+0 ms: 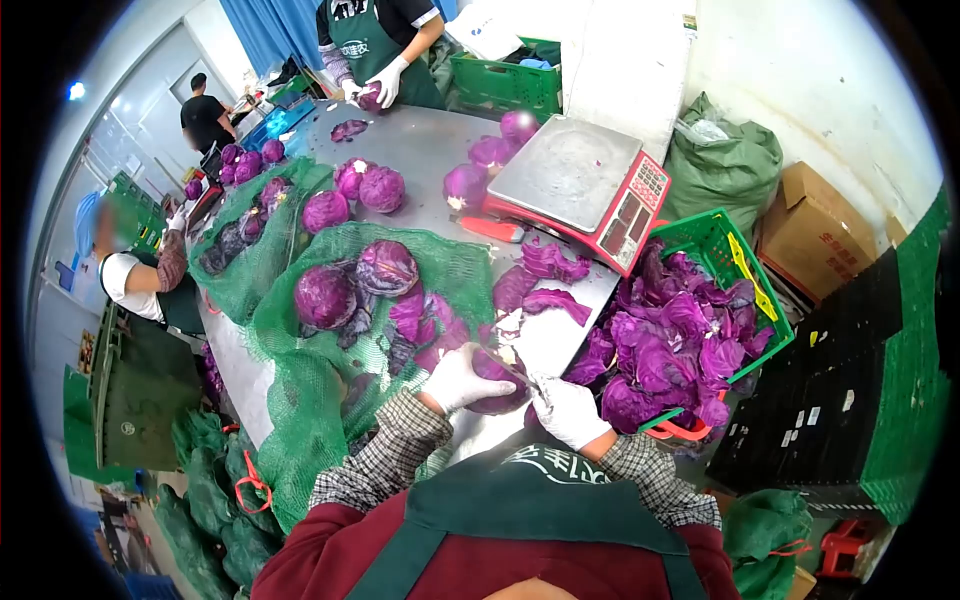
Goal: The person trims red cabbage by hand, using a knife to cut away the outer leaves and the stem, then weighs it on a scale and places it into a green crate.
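My left hand [466, 380], in a white glove, is wrapped round the left side of a red cabbage [497, 402] at the near table edge. My right hand [571, 410], also gloved in white, is closed at the cabbage's right side; a thin, pale sliver shows at its fingertips, too small to name. Loose purple leaves [548, 262] and pale trimmings lie just beyond the cabbage. To the left, two whole red cabbages, one of them [325, 296] nearer, rest on a green mesh bag [290, 370] spread over the metal table [430, 140].
A red digital scale [570, 175] stands at the right of the table, with several cabbages beside it. A green crate [715, 232] heaped with purple leaves is at my right. Across the table, a co-worker [375, 50] in white gloves holds a cabbage; another person [140, 270] is at the left.
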The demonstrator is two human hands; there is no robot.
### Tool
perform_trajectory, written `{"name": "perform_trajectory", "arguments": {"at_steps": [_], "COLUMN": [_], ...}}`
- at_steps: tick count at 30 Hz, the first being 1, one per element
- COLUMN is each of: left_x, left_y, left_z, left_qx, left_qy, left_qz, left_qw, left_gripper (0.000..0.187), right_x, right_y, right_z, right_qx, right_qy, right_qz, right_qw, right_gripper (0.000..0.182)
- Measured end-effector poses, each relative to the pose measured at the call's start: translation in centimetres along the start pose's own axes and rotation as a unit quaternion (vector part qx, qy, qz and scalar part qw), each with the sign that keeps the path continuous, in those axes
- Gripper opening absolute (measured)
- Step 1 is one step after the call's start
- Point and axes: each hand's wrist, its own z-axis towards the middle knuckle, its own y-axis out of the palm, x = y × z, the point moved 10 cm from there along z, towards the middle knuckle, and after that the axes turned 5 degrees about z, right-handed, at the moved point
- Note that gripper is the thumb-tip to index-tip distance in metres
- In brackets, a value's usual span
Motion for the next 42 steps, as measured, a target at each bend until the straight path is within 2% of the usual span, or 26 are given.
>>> {"name": "perform_trajectory", "arguments": {"at_steps": [3, 9, 11, 12, 15, 16, 17, 19, 20, 21, 22, 23, 24, 26, 27, 29, 30, 33, 34, 36, 37, 38, 39, 40, 41, 42], "left_x": [0.5, 0.5, 0.6, 0.4, 4.6, 7.9, 8.2, 3.9, 3.0, 4.1, 2.8, 2.5, 1.7, 2.3, 2.2, 1.4, 0.6, -0.1, -0.1, -0.7, -3.8, -3.8, -3.6, -2.9, -2.4, -1.8], "left_y": [-0.1, 0.1, 0.3, 0.4, 0.9, 1.3, 1.4, 1.4, 0.7, -1.5, -1.1, -0.9, -0.6, -0.5, -0.3, -0.2, 0.1, -0.1, 0.0, 0.0, 0.8, 0.7, 0.6, 0.7, -0.1, 0.2], "left_z": [0.0, 0.5, 0.7, 0.9, -0.2, -2.7, -3.2, -1.1, -1.5, -3.1, -3.0, -3.1, -2.9, -2.7, -2.7, -2.4, -2.3, -2.8, -2.8, -3.1, -2.2, -2.5, -2.5, -2.4, -2.1, -1.6], "left_qx": [0.005, 0.012, 0.019, 0.042, -0.002, 0.16, 0.219, 0.041, -0.009, 0.062, 0.077, 0.088, 0.069, 0.028, 0.027, 0.027, 0.023, 0.008, 0.001, -0.008, -0.015, -0.011, -0.008, -0.059, -0.036, -0.119], "left_qy": [0.009, 0.012, 0.019, 0.031, 0.065, 0.195, 0.216, 0.109, 0.065, 0.078, 0.112, 0.148, 0.139, 0.123, 0.126, 0.131, 0.123, 0.044, 0.039, 0.031, 0.029, 0.039, 0.049, 0.06, 0.069, 0.072], "left_qz": [0.003, 0.027, 0.044, 0.049, 0.139, 0.283, 0.28, 0.059, -0.016, 0.022, 0.057, 0.095, 0.071, 0.018, 0.015, 0.015, 0.044, 0.043, -0.022, -0.147, -0.212, -0.39, -0.555, -0.694, -0.763, -0.809], "left_qw": [1.0, 0.999, 0.999, 0.997, 0.988, 0.925, 0.909, 0.991, 0.998, 0.995, 0.989, 0.981, 0.985, 0.992, 0.992, 0.991, 0.991, 0.998, 0.999, 0.989, 0.977, 0.92, 0.83, 0.715, 0.642, 0.571], "left_gripper": [0.083, 0.081, 0.082, 0.076, 0.079, 0.078, 0.078, 0.081, 0.086, 0.076, 0.079, 0.082, 0.084, 0.088, 0.089, 0.089, 0.095, 0.096, 0.096, 0.095, 0.088, 0.085, 0.082, 0.08, 0.082, 0.081], "right_x": [0.2, 1.0, 1.2, 1.4, 4.2, 5.6, 4.6, 6.5, 6.9, 4.9, 5.4, 6.2, 7.1, 7.2, 5.7, 5.0, 5.0, 2.9, 3.1, 3.7, 3.6, 2.2, 3.1, 5.2, 6.7, 6.6], "right_y": [0.7, 1.8, 1.8, 1.7, 2.6, 3.8, 2.7, 0.6, 1.0, -0.3, -1.3, -0.4, 0.4, 1.8, 2.7, 1.8, 1.9, 1.3, 1.4, 2.1, 2.2, 0.3, 0.7, 0.9, 1.9, 1.4], "right_z": [0.6, 1.1, 1.7, 2.2, 3.9, 4.6, 4.6, 4.4, 3.9, 1.9, 2.8, 2.5, 2.2, 1.3, 0.7, 1.4, 1.2, 1.7, 1.6, 1.0, 0.9, 0.9, 1.1, 1.2, 0.2, 0.7], "right_qx": [-0.049, -0.005, -0.021, -0.029, -0.063, -0.106, -0.035, 0.043, -0.023, 0.107, 0.028, -0.002, -0.023, -0.058, -0.011, -0.09, -0.092, -0.1, -0.094, -0.057, -0.036, -0.009, -0.04, -0.044, -0.05, -0.039], "right_qy": [0.021, -0.011, 0.011, 0.024, 0.098, 0.06, -0.041, 0.021, 0.022, -0.156, -0.064, -0.026, 0.017, 0.06, -0.119, 0.104, 0.153, 0.126, 0.13, 0.001, -0.065, -0.099, -0.07, 0.092, 0.249, 0.116], "right_qz": [-0.011, -0.077, -0.073, -0.071, -0.169, -0.036, -0.035, -0.042, -0.101, -0.23, -0.087, 0.029, 0.142, 0.185, -0.021, 0.169, 0.247, 0.257, 0.237, 0.122, 0.065, 0.054, 0.124, 0.309, 0.472, 0.384], "right_qw": [0.999, 0.997, 0.997, 0.997, 0.979, 0.992, 0.998, 0.998, 0.994, 0.955, 0.994, 0.999, 0.989, 0.979, 0.993, 0.976, 0.952, 0.953, 0.958, 0.991, 0.995, 0.994, 0.989, 0.946, 0.844, 0.915], "right_gripper": [0.026, 0.026, 0.023, 0.021, 0.018, 0.015, 0.021, 0.026, 0.033, 0.036, 0.037, 0.035, 0.034, 0.031, 0.03, 0.032, 0.034, 0.036, 0.037, 0.038, 0.04, 0.041, 0.035, 0.033, 0.032, 0.037]}}
